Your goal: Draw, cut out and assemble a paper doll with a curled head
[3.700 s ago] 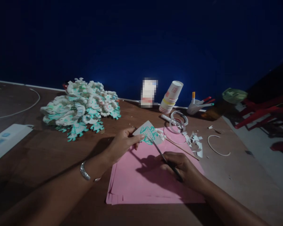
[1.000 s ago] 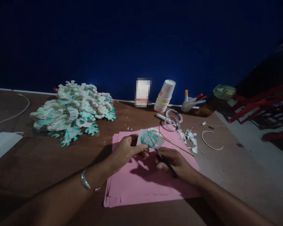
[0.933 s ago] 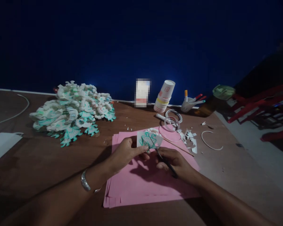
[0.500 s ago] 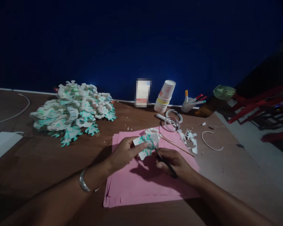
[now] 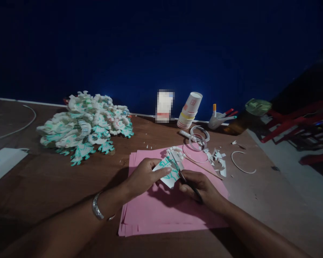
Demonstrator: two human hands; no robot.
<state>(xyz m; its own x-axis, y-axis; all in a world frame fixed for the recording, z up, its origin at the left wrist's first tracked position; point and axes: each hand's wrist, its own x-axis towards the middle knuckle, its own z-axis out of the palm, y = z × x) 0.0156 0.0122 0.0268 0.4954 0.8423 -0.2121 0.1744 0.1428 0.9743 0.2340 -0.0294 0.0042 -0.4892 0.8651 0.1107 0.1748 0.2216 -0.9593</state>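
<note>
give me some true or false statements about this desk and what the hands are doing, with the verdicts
1. The left hand holds a white card with green lines on it. True.
2. The right hand holds a paintbrush. False: it holds scissors.
3. A silver bracelet is on the left wrist. True.
4. In the picture, the stack of paper cups is left of the white cup. True.
5. The markers in the white cup are all blue. False: orange, red and green show.
6. The pink sheets lie left of the heap of cutouts. False: they lie to its right.
</note>
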